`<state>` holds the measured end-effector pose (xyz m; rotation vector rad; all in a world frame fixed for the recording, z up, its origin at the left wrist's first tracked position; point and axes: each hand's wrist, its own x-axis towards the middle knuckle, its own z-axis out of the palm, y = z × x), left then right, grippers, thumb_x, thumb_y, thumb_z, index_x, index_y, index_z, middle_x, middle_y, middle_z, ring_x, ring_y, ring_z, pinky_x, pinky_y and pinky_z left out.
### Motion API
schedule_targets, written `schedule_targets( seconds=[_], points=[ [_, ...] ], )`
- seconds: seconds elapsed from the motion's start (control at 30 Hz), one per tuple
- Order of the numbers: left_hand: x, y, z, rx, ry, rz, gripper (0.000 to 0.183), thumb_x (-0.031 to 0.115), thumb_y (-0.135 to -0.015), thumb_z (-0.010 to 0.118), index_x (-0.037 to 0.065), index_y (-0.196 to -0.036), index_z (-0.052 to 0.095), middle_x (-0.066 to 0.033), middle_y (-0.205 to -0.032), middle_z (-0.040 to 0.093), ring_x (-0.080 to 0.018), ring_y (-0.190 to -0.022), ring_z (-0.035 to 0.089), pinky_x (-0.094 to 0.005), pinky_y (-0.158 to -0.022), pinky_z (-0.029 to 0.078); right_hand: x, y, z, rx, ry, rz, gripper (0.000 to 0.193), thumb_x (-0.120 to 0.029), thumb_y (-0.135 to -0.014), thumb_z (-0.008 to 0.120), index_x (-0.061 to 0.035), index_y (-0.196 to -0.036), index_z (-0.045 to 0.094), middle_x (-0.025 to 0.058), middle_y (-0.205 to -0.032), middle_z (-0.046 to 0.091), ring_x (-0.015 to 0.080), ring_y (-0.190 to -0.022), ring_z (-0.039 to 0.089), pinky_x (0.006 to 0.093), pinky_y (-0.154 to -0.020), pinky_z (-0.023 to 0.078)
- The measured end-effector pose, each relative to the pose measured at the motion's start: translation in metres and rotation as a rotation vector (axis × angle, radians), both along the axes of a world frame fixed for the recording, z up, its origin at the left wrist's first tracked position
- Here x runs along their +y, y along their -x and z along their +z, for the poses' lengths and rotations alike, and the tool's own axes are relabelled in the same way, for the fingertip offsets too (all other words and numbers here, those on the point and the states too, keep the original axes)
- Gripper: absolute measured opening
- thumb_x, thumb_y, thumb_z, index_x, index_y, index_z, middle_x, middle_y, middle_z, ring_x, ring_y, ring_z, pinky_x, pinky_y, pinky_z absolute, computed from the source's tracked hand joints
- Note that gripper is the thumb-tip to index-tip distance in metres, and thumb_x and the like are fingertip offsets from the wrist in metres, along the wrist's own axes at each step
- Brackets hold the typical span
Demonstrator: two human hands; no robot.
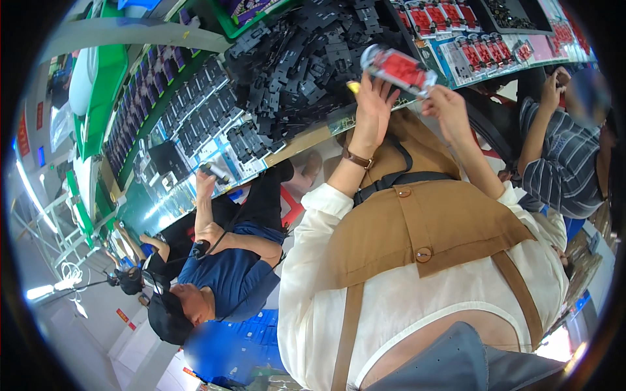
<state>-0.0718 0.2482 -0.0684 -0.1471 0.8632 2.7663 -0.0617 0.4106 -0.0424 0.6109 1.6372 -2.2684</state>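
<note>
A red toy car part (399,69) with silvery-white ends is held above the near edge of the workbench. My right hand (447,109) pinches its right end between thumb and fingers. My left hand (373,116) is just below its left end, palm showing, with fingers stretched and apart. The fingertips reach up to the part's lower edge; whether they bear on it I cannot tell. A yellow cover (353,86) sits at a finger of the left hand. Behind both hands lies a big heap of black plastic parts (306,62).
Rows of red car parts (482,53) stand at the right, by a dark tray of small pieces (515,14). At the left are black parts in rows (202,107). Co-workers sit close by: one in a blue shirt (231,280) left, one in stripes (564,153) right.
</note>
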Motion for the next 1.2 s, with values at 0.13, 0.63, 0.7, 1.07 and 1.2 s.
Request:
schedule_targets(
  seconds=[0.13,0.63,0.7,1.07,1.2],
  points=[
    [-0.020,-0.002,0.016,-0.119,-0.106,0.234,0.073,0.064,-0.083,0.012,0.009,-0.123,0.037,-0.0134,-0.120,0.048,-0.0326,-0.111,0.045,-0.0444,-0.097,0.033,-0.040,0.001,0.010,0.061,-0.030,0.385,0.021,-0.019,-0.088,0.051,0.0011,-0.089,0.057,0.0063,-0.078,0.060,0.0081,-0.060,0.056,0.0190,-0.053,0.047],
    [-0.093,-0.040,0.024,-0.181,-0.039,0.431,0.068,0.059,-0.087,0.010,0.010,-0.121,0.041,-0.0132,-0.119,0.048,-0.0347,-0.110,0.044,-0.0475,-0.096,0.032,-0.117,0.137,-0.059,0.418,-1.114,0.523,0.065,-0.043,-0.065,0.069,-0.0032,-0.113,0.050,0.0101,-0.092,0.061,0.0262,-0.087,0.060,0.0364,-0.072,0.047],
    [-0.094,-0.040,0.027,-0.188,-0.034,0.446,0.065,0.057,-0.088,0.011,0.009,-0.121,0.042,-0.0134,-0.119,0.048,-0.0350,-0.109,0.045,-0.0473,-0.094,0.033,-0.110,0.141,-0.071,0.395,-1.114,0.586,0.061,-0.043,-0.062,0.071,-0.0051,-0.108,0.056,0.0073,-0.089,0.063,0.0234,-0.085,0.060,0.0339,-0.073,0.047],
    [-0.102,-0.035,0.028,-0.129,-0.068,0.441,0.058,0.051,-0.090,0.014,0.008,-0.118,0.041,-0.0142,-0.115,0.049,-0.0352,-0.108,0.046,-0.0477,-0.093,0.035,-0.081,0.151,-0.087,0.182,-0.029,0.338,0.021,-0.023,-0.081,0.060,-0.0053,-0.093,0.058,0.0020,-0.089,0.060,0.0113,-0.073,0.059,0.0252,-0.064,0.048],
    [-0.103,-0.036,0.029,-0.105,-0.069,0.451,0.056,0.048,-0.091,0.014,0.008,-0.118,0.041,-0.0150,-0.115,0.049,-0.0355,-0.107,0.046,-0.0477,-0.093,0.035,-0.074,0.159,-0.069,0.265,-0.150,0.174,0.022,-0.021,-0.083,0.058,-0.0080,-0.100,0.055,0.0025,-0.089,0.061,0.0125,-0.080,0.061,0.0255,-0.068,0.049]
  ],
)
